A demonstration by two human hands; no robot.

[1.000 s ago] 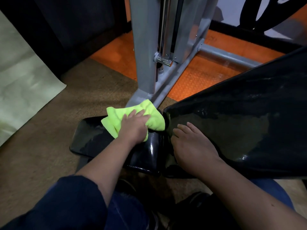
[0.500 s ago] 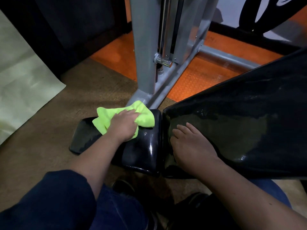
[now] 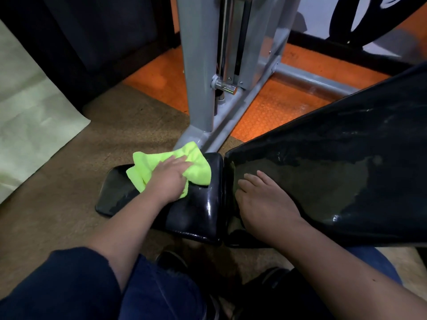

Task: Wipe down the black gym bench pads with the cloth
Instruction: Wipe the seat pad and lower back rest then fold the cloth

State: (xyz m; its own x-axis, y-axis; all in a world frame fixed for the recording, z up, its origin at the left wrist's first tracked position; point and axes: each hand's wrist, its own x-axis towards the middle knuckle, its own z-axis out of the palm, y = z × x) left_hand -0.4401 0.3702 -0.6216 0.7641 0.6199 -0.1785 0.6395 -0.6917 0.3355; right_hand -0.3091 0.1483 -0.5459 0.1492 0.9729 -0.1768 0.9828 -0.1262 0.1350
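Head view: left hand [image 3: 169, 179] pressing flat on the cloth [image 3: 168, 168], fingers spread over it rather than curled round it, on the far half of the seat pad [image 3: 198, 209]. Back toward the gap beside the back pad [image 3: 335, 181] now, after sliding away from that gap half a second ago and starting close against it a second ago: a back-and-forth stroke, not a single pass. Streaked wet sheen on the seat pad nearer than the cloth and on its end farthest from the back pad, so probably mid-wipe with that pad only partly covered. Right hand [image 3: 265, 199] unchanged throughout, relaxed, palm down, fingers straight, resting on the low end of the back pad just beside the gap, likely bracing. Back pad itself smeared and dull in the middle, by the look of it still to be wiped. Beyond the seat pad, grey frame [image 3: 201, 88] on orange floor [image 3: 277, 112].
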